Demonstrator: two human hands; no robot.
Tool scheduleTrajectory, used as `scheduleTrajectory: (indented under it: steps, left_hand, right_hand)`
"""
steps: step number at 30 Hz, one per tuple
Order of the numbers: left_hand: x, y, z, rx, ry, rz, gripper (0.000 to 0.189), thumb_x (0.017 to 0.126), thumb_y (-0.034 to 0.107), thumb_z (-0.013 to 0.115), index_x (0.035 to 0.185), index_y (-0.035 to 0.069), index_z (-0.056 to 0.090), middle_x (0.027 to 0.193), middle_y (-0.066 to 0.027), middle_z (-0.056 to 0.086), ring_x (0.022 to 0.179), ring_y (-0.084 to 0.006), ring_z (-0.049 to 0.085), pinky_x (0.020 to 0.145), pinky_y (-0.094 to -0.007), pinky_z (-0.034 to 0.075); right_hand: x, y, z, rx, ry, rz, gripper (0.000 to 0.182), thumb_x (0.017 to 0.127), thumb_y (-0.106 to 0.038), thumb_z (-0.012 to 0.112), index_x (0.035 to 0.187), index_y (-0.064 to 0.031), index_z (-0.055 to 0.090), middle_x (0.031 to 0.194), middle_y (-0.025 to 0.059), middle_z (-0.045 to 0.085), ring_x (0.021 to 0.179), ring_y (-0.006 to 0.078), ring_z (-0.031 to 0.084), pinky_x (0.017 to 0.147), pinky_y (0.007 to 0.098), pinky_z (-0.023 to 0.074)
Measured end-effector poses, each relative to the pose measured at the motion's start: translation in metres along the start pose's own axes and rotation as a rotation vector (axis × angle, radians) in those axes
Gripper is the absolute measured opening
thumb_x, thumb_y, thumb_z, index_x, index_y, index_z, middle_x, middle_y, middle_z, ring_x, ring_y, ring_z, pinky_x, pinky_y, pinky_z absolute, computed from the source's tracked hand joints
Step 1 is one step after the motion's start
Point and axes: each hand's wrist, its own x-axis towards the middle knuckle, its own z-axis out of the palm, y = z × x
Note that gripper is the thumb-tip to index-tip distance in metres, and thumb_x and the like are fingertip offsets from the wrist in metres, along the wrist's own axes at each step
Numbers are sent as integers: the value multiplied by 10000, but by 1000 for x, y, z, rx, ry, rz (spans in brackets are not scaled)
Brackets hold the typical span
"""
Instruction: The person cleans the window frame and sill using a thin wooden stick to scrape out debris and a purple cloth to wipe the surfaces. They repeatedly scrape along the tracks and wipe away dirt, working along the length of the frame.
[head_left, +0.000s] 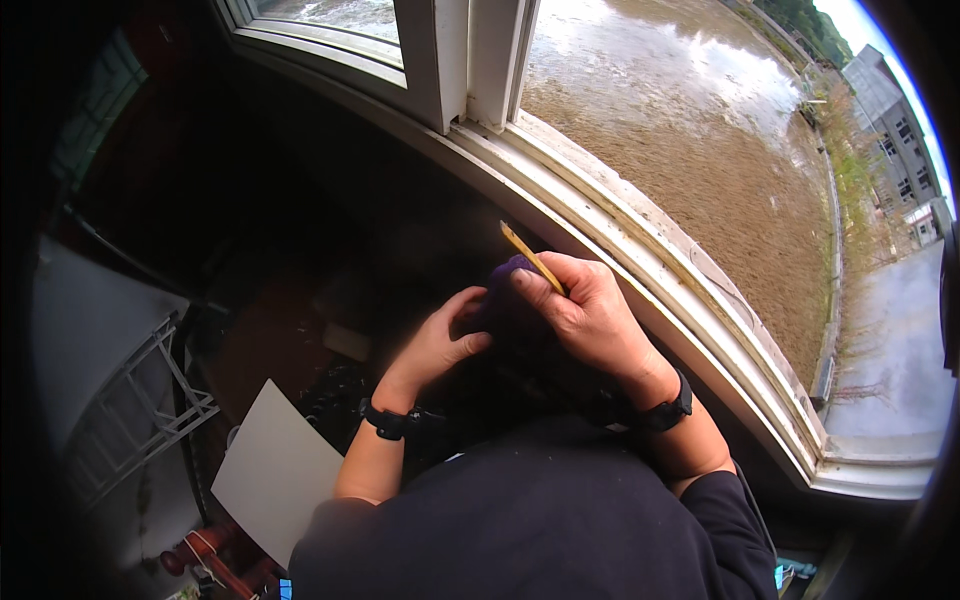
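Observation:
My right hand (589, 311) grips a slim yellowish stick (531, 255), wood or bamboo by its look, between thumb and fingers. Its slanted tip points up and to the left. Beneath that hand is a dark purple, soft-looking thing (506, 276), perhaps cloth or yarn; most of it is lost in shadow. My left hand (431, 341) is just left of it, thumb and fingers curved apart around its shadowed side. Whether the left fingers grip it is too dark to tell.
A white window frame (637, 247) with a sill runs along my right, brown ground and water outside. A pale board (277, 465) leans at my lower left, beside a reddish turned wooden piece (202, 551). Farther left is a light metal rack or ladder (161, 397).

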Motion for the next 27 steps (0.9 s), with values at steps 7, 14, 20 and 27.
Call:
scheduleTrajectory:
  steps: [7,14,20,27]
  left_hand:
    - [12,34,-21,391,56,354,1167,552,401,913,1483,91,282,1539,-75,238,1374,-241,333,1120,-367,292]
    - [16,94,16,-220,-580,-161,876,523,68,907,1301,41,504,1204,-69,593,1157,-199,534,990,-339,433]
    - [34,83,51,-418,-931,-214,785,585,87,867,1274,-20,507,1153,-131,619,1083,-234,596,963,-350,453]
    - [52,112,111,-377,-884,-190,874,560,70,800,1343,-54,431,1206,-165,604,1064,-271,621,953,-383,479]
  right_hand:
    - [-18,-14,-13,333,-94,79,181,903,-151,646,862,25,647,647,-14,570,635,35,450,569,244,416]
    - [-36,-43,-36,455,-283,-38,227,881,-101,692,1061,25,637,933,31,643,878,80,561,791,257,472]
    - [-79,-66,-81,375,-72,0,168,883,-95,676,998,20,634,841,52,625,816,108,571,727,286,481]
    - [-167,-65,-137,-82,457,-185,165,787,-82,647,777,58,560,662,150,553,652,140,502,606,344,428]
